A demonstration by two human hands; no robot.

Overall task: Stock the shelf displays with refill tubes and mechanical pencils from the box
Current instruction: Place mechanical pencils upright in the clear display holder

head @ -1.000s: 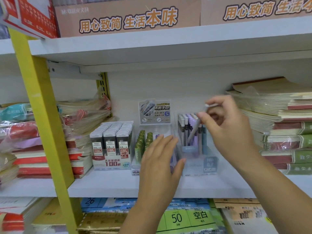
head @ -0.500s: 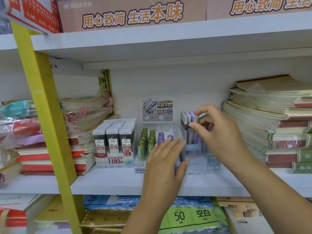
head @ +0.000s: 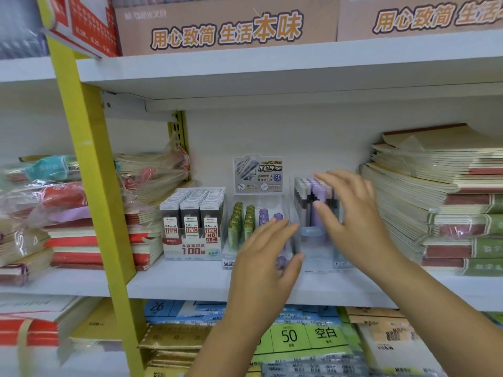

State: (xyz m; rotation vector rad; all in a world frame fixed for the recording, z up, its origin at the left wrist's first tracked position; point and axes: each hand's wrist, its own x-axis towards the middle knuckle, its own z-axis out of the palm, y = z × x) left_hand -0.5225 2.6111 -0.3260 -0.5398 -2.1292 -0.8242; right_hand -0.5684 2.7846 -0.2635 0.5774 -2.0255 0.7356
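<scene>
Changes, left to right: refill tubes (head: 242, 221), green and purple, upright in their tiered tube display (head: 231, 257), same as a second ago. Left hand (head: 264, 262) still parked at the front left corner of the clear pencil display (head: 315, 240). Purple pencil pinched above the display a second ago now down among the mechanical pencils (head: 313, 194) standing upright inside, and gone from the right hand (head: 353, 213). Reads as one more pencil stocked; supply box out of view, so no telling how much is left. Pose: left hand back-to-camera, fingers straight and close together, tips at the display's left wall, touching or just short, cannot tell; thumb low by the front edge. Right hand in front of the display's upper half, fingers spread and relaxed, holding nothing, index near the pencil caps, thumb across the barrels, slightly blurred. Pencil display on the white shelf (head: 190, 284), just beside the tube display, near the stacked notebooks (head: 449, 200) at right.
</scene>
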